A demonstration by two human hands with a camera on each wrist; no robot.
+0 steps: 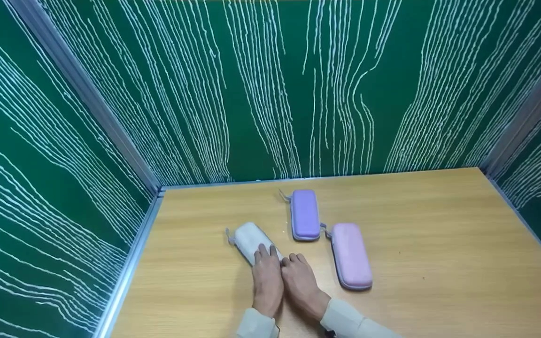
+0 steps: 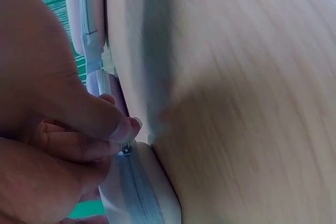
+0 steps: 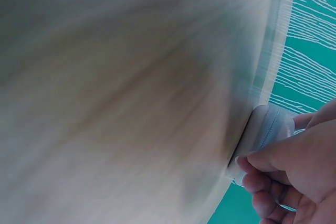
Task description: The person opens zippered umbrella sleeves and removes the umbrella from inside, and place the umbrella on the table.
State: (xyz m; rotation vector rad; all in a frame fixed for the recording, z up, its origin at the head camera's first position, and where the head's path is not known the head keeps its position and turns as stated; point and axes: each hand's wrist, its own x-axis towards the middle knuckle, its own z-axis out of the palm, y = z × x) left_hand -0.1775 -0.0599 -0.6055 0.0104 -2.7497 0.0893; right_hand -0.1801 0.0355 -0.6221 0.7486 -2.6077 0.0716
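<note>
A whitish zippered case [image 1: 248, 238] lies slanted on the table, its near end under the left hand [image 1: 267, 279], whose fingers bend over its top and side. Close beside it, the right hand [image 1: 302, 284] reaches to the same end with curled fingers. In the right wrist view the thumb and index finger of the right hand [image 3: 307, 166] pinch at the corner of the case [image 3: 257, 129]. The left wrist view shows the zipper slider [image 2: 126, 150] right by pinched fingertips at the case's end [image 2: 160, 184]; the overlapping hands partly hide the pull.
A purple case [image 1: 305, 213] lies behind and right of the whitish one, and a pink case [image 1: 351, 256] lies right of the hands. Both have wrist loops. Green panels with white wavy lines [image 1: 261, 94] stand along the back and sides of the wooden table [image 1: 439, 244].
</note>
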